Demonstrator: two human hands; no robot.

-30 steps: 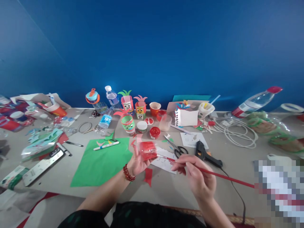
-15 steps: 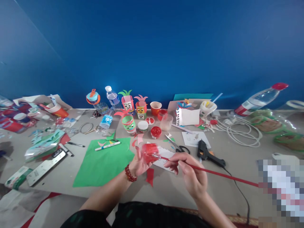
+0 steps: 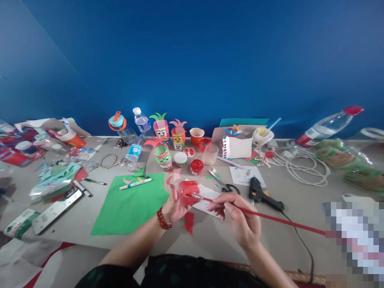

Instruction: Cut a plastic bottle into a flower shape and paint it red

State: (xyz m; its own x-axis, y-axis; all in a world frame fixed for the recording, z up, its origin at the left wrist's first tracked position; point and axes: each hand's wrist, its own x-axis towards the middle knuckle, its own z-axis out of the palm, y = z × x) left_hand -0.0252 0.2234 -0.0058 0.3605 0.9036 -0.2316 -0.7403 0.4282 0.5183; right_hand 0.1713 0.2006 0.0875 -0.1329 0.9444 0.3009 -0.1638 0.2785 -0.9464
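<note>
My left hand (image 3: 174, 206) is closed round a small clear plastic cup (image 3: 188, 188) with red paint on its wall, held just above the table. A red bead bracelet (image 3: 162, 219) circles that wrist. My right hand (image 3: 237, 216) pinches a long red-handled paintbrush (image 3: 270, 217); its tip touches the cup's painted side. Under the cup lie a white printed sheet (image 3: 207, 200) and a red paper scrap (image 3: 189, 222).
A green paper sheet (image 3: 129, 204) with a marker (image 3: 135, 183) lies to the left. Scissors (image 3: 223, 183), a black glue gun (image 3: 264, 194), an open red paint pot (image 3: 197, 166), decorated cup figures (image 3: 162, 154), water bottles (image 3: 327, 126), a coiled white cable (image 3: 306, 166) and a ruler (image 3: 55, 210) crowd the table.
The brush tip has slid left along the cup's side and my right hand has moved slightly left with it. The cup stays in my left hand.
</note>
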